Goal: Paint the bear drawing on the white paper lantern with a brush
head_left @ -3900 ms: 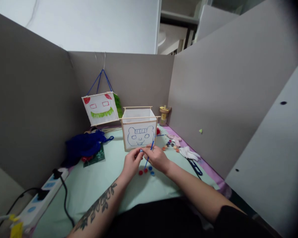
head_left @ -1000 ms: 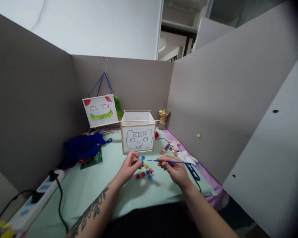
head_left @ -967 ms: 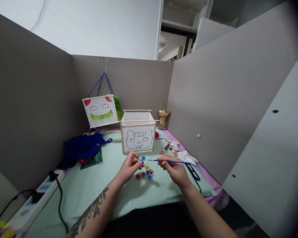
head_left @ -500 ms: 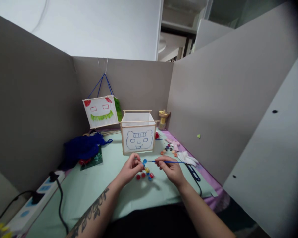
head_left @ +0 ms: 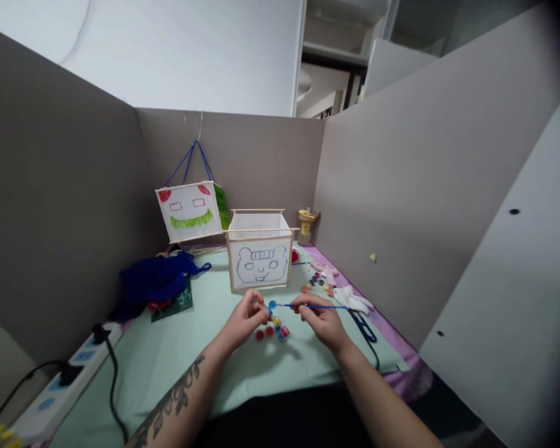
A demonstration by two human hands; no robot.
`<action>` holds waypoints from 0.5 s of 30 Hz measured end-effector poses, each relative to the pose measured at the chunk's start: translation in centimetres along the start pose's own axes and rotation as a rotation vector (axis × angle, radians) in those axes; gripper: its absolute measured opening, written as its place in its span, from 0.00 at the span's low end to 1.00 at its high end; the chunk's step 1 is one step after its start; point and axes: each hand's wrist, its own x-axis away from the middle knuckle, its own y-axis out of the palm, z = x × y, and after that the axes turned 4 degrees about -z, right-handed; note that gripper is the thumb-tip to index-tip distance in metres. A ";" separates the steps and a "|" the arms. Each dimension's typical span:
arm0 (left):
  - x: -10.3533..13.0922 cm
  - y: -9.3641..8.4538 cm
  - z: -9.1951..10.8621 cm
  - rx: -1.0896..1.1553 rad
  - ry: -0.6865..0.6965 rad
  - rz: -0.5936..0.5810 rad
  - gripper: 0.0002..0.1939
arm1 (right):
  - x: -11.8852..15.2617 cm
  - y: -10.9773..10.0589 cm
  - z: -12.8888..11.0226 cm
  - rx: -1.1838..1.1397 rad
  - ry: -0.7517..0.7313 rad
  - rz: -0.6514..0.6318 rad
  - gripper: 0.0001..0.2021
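My right hand (head_left: 321, 316) grips a thin blue paintbrush (head_left: 324, 306), its tip pointing left at the mouth of a small blue paint pot (head_left: 273, 305). The fingers of my left hand (head_left: 248, 317) are closed on the edge of a strip of small paint pots (head_left: 277, 322), with yellow, blue and red ones hanging down from the blue one. Two red round lids (head_left: 264, 333) lie beneath it on the pale green table cover. Just behind my hands stands a white paper lantern (head_left: 260, 261) on a wooden stick frame, with a blue bear face outlined on its front.
A second lantern (head_left: 189, 211) with a red and green face hangs by blue cords at the back left. Blue fabric (head_left: 154, 277) lies on the left, near a power strip (head_left: 68, 382). White gloves (head_left: 353, 298) and more paint pots (head_left: 316, 279) lie right. Grey partitions (head_left: 233, 149) enclose the table.
Almost nothing differs. The brush tip stays at the blue paint pot, and both hands keep their hold; the view has shifted very slightly.
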 end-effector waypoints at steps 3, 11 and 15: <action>0.0 0.0 0.0 0.010 0.007 -0.005 0.18 | -0.1 -0.1 -0.3 0.022 -0.027 -0.020 0.07; 0.0 0.0 -0.1 0.023 0.010 -0.007 0.19 | -0.4 -0.4 -0.7 0.062 -0.114 -0.029 0.07; 0.1 0.1 0.2 0.024 -0.006 -0.008 0.19 | -0.4 -0.5 -0.6 0.076 -0.098 -0.025 0.07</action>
